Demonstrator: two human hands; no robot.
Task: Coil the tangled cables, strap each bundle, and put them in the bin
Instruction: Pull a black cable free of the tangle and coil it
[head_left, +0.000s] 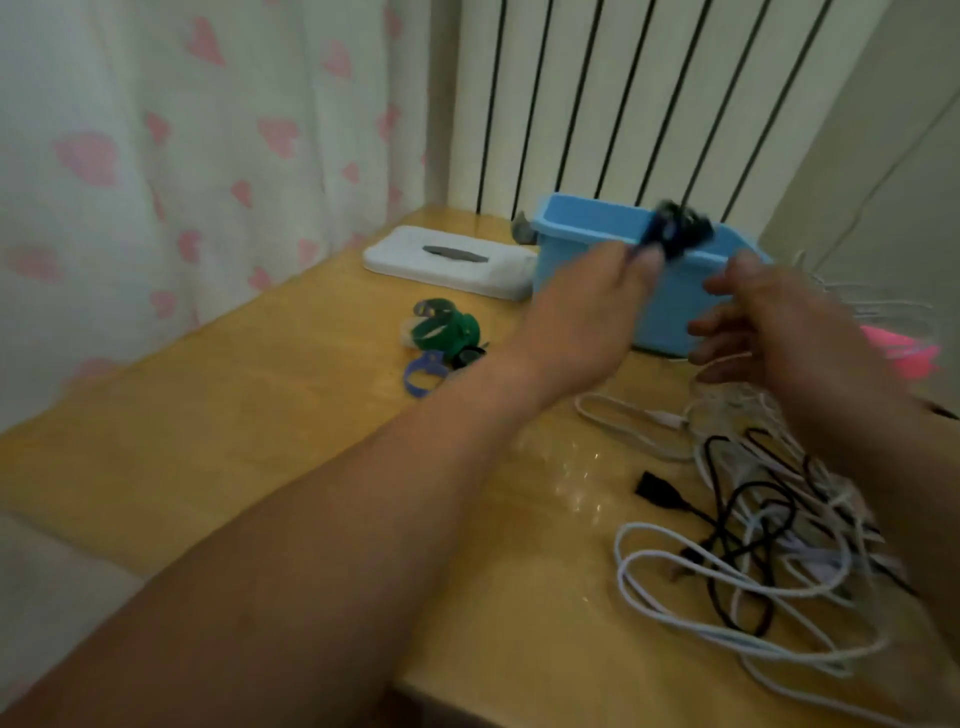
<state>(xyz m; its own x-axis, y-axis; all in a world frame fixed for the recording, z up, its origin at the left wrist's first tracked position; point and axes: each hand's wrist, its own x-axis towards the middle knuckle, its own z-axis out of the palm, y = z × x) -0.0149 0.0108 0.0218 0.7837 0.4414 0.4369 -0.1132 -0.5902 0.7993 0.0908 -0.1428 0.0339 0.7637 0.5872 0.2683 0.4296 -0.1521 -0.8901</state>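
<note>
My left hand (587, 306) pinches a small coiled black cable bundle (675, 231) with a blue strap, held over the near rim of the blue bin (582, 218). The frame is blurred by motion. To the right of the bundle, in front of the bin, my right hand (769, 317) hovers with loosely spread fingers and holds nothing. A tangle of white and black cables (753, 530) lies on the wooden table (260, 441) at the lower right. Loose straps, green (441, 330) and blue (423, 374), lie left of my left forearm.
A white tissue box (452, 262) sits left of the bin near the table's back edge. A curtain with pink hearts hangs at the left and a white radiator stands behind the bin. Something pink (898, 351) lies at the far right.
</note>
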